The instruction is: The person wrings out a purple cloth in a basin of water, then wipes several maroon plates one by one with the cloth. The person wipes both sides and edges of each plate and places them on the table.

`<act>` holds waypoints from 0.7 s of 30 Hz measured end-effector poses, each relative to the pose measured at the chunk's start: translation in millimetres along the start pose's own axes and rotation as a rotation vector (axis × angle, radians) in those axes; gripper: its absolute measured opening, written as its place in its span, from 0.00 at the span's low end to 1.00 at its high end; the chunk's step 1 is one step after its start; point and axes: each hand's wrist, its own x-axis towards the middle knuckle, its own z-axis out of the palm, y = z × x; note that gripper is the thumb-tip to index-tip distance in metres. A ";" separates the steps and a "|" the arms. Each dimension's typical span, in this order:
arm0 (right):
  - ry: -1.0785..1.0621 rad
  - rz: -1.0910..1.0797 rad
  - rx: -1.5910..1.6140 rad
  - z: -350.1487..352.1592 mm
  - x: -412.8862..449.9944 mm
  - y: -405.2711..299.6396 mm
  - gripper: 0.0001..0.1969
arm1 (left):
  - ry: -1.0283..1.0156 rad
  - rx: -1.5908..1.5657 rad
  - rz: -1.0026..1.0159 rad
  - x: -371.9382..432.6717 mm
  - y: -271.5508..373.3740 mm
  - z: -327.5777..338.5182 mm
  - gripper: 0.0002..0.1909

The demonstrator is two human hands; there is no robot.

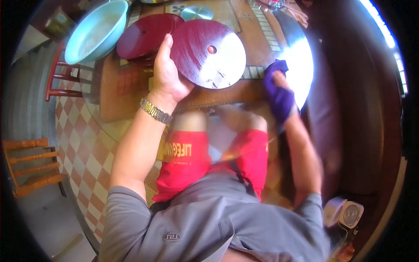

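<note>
My left hand (172, 73) holds a dark red round disc (193, 55) with a small central hole, tilted above the glass-topped table (209, 95). Its thumb lies along the left rim and the other fingers are hidden beneath. Dark streaks and a bright glare cover the disc's face. More dark red discs (140, 36) lie stacked just to the left. My right hand (281, 88) is wrapped in a purple cloth (281, 101), near the table's right side, apart from the disc; part of the hand is hidden by the cloth.
A light blue plastic basin (98, 32) stands tilted at the upper left. A shiny round disc (196, 13) lies behind the held one. A red chair (65, 78) is at the left, a wooden chair (32, 160) lower down. A dark sofa (356, 131) runs along the right.
</note>
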 end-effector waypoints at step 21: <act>0.191 0.520 -0.126 -22.1 31.9 -18.1 0.16 | -0.044 0.055 -0.073 2.0 -14.2 -9.8 0.35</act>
